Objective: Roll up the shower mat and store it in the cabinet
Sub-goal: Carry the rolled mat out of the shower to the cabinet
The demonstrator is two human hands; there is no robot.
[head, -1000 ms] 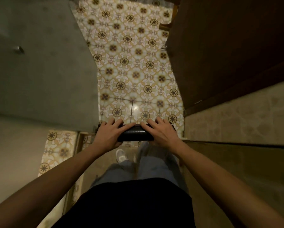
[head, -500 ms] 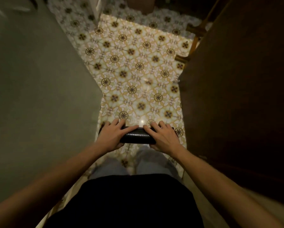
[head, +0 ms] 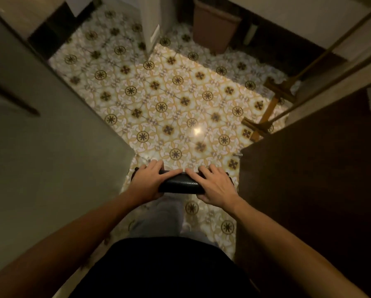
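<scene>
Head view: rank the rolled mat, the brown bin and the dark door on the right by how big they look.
1. Dark door, by far the largest.
2. Brown bin.
3. Rolled mat, partly hidden by both hands.
Bin and mat are unsure: the bin is farther away and cropped.

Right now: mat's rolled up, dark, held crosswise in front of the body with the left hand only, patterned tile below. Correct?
Not quite. The head view shows both hands on it: the left hand and the right hand each grip the rolled mat. The rest stands: dark, rolled, held crosswise, patterned tile floor below.
</scene>
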